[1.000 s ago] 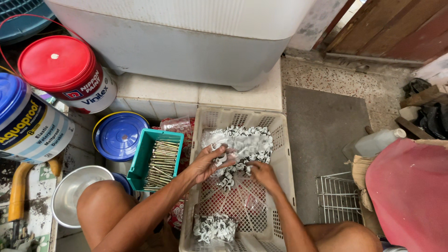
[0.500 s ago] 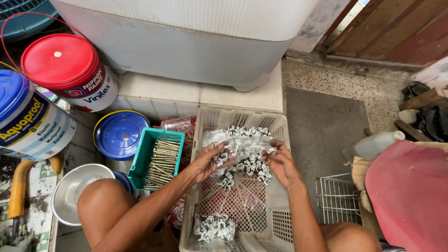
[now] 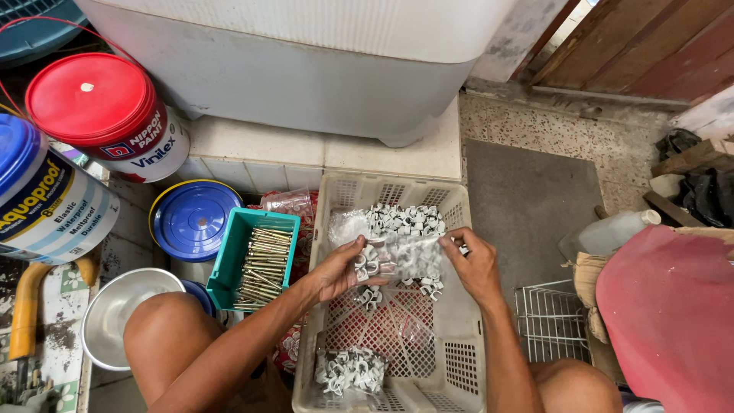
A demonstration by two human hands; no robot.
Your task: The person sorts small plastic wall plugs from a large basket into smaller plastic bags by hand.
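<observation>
My left hand and my right hand are bare — no gloves, rings or watch that I can see. Behind them both forearms run uncovered, no sleeves reaching into view. My knees, one outside each arm, are bare too — whatever I wear on my legs ends above them, out of sight.

Clear plastic bag of white cable clips was stretched flat between both hands, above a beige perforated crate. Loose white clips lay heaped at the crate's far end, a few under the bag. A second small bagged clump of clips sat at the near end.
</observation>
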